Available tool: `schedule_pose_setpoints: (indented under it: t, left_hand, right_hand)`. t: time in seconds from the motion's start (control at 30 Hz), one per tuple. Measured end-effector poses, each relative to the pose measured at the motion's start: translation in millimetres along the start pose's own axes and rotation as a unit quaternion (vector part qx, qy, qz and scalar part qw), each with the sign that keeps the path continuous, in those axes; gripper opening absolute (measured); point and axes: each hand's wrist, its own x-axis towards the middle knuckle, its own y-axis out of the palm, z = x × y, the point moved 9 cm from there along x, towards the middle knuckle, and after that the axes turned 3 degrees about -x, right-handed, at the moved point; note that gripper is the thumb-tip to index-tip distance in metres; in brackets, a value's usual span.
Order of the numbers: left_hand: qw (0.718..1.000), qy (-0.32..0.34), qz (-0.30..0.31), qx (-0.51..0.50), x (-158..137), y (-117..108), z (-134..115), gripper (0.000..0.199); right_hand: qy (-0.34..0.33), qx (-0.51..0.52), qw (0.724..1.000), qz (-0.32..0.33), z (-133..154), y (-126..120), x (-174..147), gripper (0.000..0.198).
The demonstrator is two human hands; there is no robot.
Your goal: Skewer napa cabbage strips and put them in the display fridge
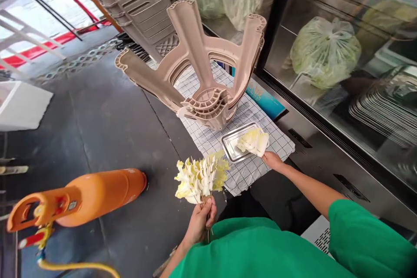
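A bunch of skewers threaded with pale yellow-white cabbage leaves point(200, 178) stands upright in my left hand point(202, 219), its fingers wrapped round the thin sticks. To the right, my right hand point(273, 160) grips the near edge of some cabbage leaves point(253, 140), with its fingertips partly hidden by them. These leaves are over a small metal tray point(232, 153). Under the tray lies a white checked cloth point(243, 177) with a plastic film on it.
Upturned beige plastic stools point(202, 58) are stacked on the cloth behind the tray. An orange gas cylinder point(104, 193) lies in view at left on the dark floor. At right is a glass-door fridge point(312, 108) with bagged greens point(325, 52). Grey chairs point(143, 13) stand behind.
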Motion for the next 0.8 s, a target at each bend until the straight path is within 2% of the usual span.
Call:
schedule_pose_setpoints:
  t: [0.13, 0.27, 0.37, 0.43, 0.5, 0.63, 0.73, 0.8]
  left_hand:
    - [1.0, 0.002, -0.021, -0.001, -1, -13, 10, 0.052]
    - [0.997, 0.02, -0.074, -0.016, -9, -26, 18, 0.051]
    - [0.991, 0.032, -0.123, -0.036, -15, -24, 30, 0.052]
    - [0.983, 0.037, -0.167, -0.063, -18, -18, 42, 0.054]
    - [0.973, 0.041, -0.206, -0.091, -21, -7, 56, 0.057]
    - [0.957, 0.043, -0.258, -0.124, -27, 20, 88, 0.054]
    - [0.951, 0.034, -0.273, -0.142, -31, 36, 113, 0.053]
    - [0.951, 0.022, -0.27, -0.15, -31, 44, 128, 0.054]
  right_hand:
    - [-0.088, -0.113, 0.988, 0.051, 11, -11, 30, 0.022]
    - [-0.142, -0.192, 0.968, 0.08, 12, -28, 68, 0.019]
    - [-0.158, -0.228, 0.958, 0.071, 11, -38, 94, 0.024]
    - [-0.164, -0.242, 0.954, 0.063, 11, -35, 109, 0.026]
    - [-0.179, -0.249, 0.949, 0.07, 12, -19, 121, 0.028]
    - [-0.221, -0.244, 0.935, 0.135, 10, 36, 135, 0.028]
    - [-0.244, -0.23, 0.923, 0.191, 1, 71, 141, 0.028]
    - [-0.257, -0.22, 0.915, 0.219, -6, 84, 145, 0.027]
